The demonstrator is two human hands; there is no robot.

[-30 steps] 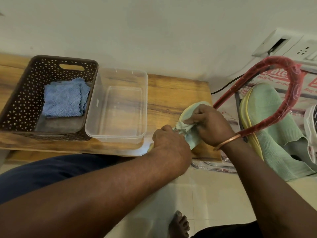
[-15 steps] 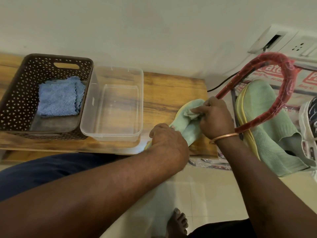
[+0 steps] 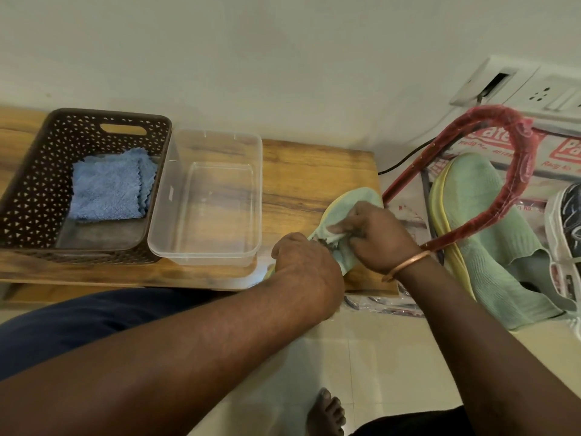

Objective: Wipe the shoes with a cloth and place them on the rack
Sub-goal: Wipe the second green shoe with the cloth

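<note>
Held shoe (image 3: 358, 198) and racked shoe (image 3: 490, 221) were mint green, yellow-soled; basket (image 3: 28, 196) brown, triangle-patterned; folded cloth (image 3: 107, 187) blue; rack frame (image 3: 522, 158) red.

plain off-white wall (image 3: 283, 58) beyond the right hand (image 3: 377, 240). wood-grain bench (image 3: 314, 171) runs left from it, set against the wall. white socket panel (image 3: 534, 89) up and to its right. cream floor tiles (image 3: 377, 357) on the near side. soft, even light.

Forearms extended, left hand (image 3: 303, 262) and right hand (image 3: 379, 239) curled gripping, close together.
</note>
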